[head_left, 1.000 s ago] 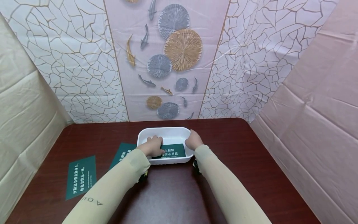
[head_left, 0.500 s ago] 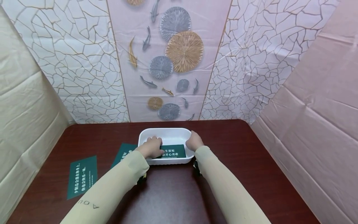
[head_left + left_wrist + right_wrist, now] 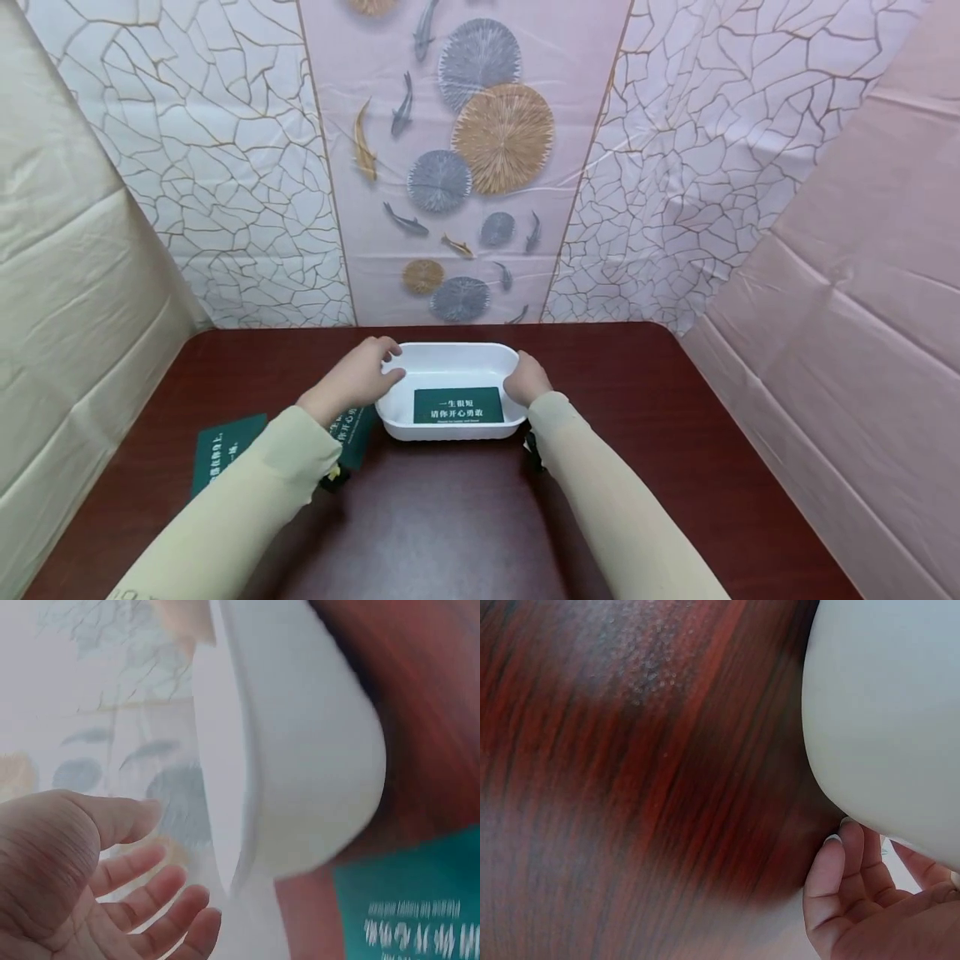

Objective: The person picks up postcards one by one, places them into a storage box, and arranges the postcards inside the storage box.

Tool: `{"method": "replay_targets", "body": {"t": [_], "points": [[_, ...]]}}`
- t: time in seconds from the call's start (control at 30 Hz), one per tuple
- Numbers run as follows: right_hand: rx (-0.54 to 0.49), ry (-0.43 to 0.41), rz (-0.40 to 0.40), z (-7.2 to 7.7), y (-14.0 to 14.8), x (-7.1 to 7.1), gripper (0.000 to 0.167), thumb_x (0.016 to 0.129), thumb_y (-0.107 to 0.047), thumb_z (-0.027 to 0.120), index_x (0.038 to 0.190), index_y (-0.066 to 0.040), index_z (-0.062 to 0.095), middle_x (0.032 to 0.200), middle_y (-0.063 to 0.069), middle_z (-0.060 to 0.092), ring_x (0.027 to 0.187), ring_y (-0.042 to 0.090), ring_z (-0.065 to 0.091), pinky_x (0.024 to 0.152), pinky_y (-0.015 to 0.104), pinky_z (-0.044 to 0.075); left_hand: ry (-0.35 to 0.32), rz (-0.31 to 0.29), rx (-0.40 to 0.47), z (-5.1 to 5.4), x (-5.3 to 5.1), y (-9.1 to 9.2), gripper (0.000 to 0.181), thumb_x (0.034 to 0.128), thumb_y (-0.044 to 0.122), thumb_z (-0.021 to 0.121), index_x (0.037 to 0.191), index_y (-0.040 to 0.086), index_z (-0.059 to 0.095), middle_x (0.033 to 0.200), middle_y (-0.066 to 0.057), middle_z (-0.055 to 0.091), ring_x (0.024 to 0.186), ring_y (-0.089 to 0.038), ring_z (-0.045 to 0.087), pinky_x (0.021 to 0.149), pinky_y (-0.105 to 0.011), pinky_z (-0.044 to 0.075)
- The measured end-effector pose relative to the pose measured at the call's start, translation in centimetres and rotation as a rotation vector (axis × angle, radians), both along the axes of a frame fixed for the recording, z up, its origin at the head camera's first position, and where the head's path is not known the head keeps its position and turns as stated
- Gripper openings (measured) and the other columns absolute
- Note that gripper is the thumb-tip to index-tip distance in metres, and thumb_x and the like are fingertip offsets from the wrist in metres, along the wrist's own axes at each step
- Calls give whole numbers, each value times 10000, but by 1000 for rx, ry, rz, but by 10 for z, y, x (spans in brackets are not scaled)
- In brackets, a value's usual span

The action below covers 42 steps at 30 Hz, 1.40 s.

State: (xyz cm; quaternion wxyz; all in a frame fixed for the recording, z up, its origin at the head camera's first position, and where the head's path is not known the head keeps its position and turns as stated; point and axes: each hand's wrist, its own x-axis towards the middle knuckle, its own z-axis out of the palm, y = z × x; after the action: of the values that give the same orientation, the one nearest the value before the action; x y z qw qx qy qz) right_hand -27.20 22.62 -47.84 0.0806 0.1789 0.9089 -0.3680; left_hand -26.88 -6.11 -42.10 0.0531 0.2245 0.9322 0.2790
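Note:
A white plastic tray (image 3: 450,432) stands on the table, with a dark green card (image 3: 458,406) printed in white lettering lying flat inside. My right hand (image 3: 527,379) grips its right end; in the right wrist view, the fingers (image 3: 847,859) curl against the tray's outer wall. At the left end is my left hand (image 3: 356,379), fingers spread and loosely bent. The left wrist view shows that hand (image 3: 64,859) holding nothing, a little apart from the tray's rim. Partly covered by the left wrist, a second green card (image 3: 358,437) lies beside the tray.
Another green card (image 3: 225,446) lies farther left, partly behind the left sleeve (image 3: 247,492). The dark reddish wood table (image 3: 600,367) ends at a patterned cloth backdrop (image 3: 442,250). Plain cloth walls (image 3: 847,333) rise on both sides.
My left hand has come off the card in the tray and moved left, to outside the tray's left end. That card is now fully visible. The right hand keeps its grip.

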Motion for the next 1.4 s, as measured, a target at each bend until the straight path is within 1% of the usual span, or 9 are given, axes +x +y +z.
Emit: {"method": "replay_targets", "body": {"t": [0.13, 0.23, 0.33, 0.47, 0.7, 0.87, 1.03, 1.23, 1.4], "points": [[2, -4, 5, 1, 0, 1, 692, 914, -35, 575, 1521, -51, 243, 1503, 152, 349, 1313, 300, 395, 1034, 517, 368, -7, 82, 21, 3, -2, -21, 385, 943, 219, 624, 1238, -20, 560, 1116, -180, 561, 973, -294, 550, 834, -455, 490], [2, 5, 7, 2, 0, 2, 689, 913, -27, 568, 1519, -42, 241, 1504, 161, 345, 1318, 308, 391, 1034, 521, 365, -32, 129, 10, 3, -1, -34, 416, 943, 241, 623, 1247, -30, 540, 1145, -210, 552, 998, -320, 551, 846, -478, 484], [1, 13, 12, 3, 0, 3, 682, 913, -26, 567, 1515, -36, 247, 1500, 166, 349, 1314, 311, 396, 1031, 524, 368, -81, 160, -24, -2, 1, -45, 473, 942, 265, 622, 1267, -59, 504, 1204, -262, 538, 1050, -357, 546, 872, -509, 473], [12, 13, 15, 1, 1, 2, 678, 914, -26, 569, 1513, -35, 253, 1499, 162, 353, 1308, 304, 399, 1032, 516, 370, -151, 199, -78, -13, 1, -54, 537, 937, 285, 628, 1286, -90, 467, 1246, -291, 521, 1097, -381, 538, 900, -532, 465], [-14, 15, 3, -5, 2, -2, 684, 913, -13, 560, 1520, -48, 247, 1502, 158, 350, 1319, 313, 394, 1018, 519, 387, -258, 262, -185, -30, -1, -62, 696, 914, 334, 663, 1335, -150, 392, 1257, -342, 490, 1065, -403, 554, 857, -558, 486], [-16, 20, 2, -6, 1, -3, 684, 913, -15, 563, 1519, -45, 246, 1505, 161, 343, 1325, 314, 387, 1026, 524, 373, -315, 283, -266, -34, 0, -67, 800, 877, 392, 697, 1322, -185, 367, 1185, -333, 511, 950, -351, 557, 819, -528, 513], [-13, 18, 0, -5, 0, -3, 685, 914, -20, 562, 1520, -54, 246, 1510, 151, 338, 1330, 307, 378, 1039, 514, 363, -333, 301, -288, -35, 4, -71, 801, 816, 454, 745, 1237, -174, 480, 1030, -255, 559, 878, -321, 542, 770, -495, 533], [-13, 22, 5, -2, 0, -1, 682, 912, -20, 570, 1515, -36, 253, 1512, 164, 332, 1334, 317, 370, 1049, 518, 346, -347, 319, -319, -40, 1, -71, 914, 680, 543, 822, 1211, -136, 521, 979, -218, 576, 860, -317, 551, 756, -499, 537], [-20, 31, 1, -1, 0, 1, 682, 905, -17, 577, 1511, -35, 263, 1508, 163, 340, 1328, 314, 376, 1053, 514, 342, -317, 325, -388, -43, -2, -65, 935, 596, 554, 865, 1157, -125, 550, 935, -233, 529, 860, -359, 520, 735, -510, 520]]}}
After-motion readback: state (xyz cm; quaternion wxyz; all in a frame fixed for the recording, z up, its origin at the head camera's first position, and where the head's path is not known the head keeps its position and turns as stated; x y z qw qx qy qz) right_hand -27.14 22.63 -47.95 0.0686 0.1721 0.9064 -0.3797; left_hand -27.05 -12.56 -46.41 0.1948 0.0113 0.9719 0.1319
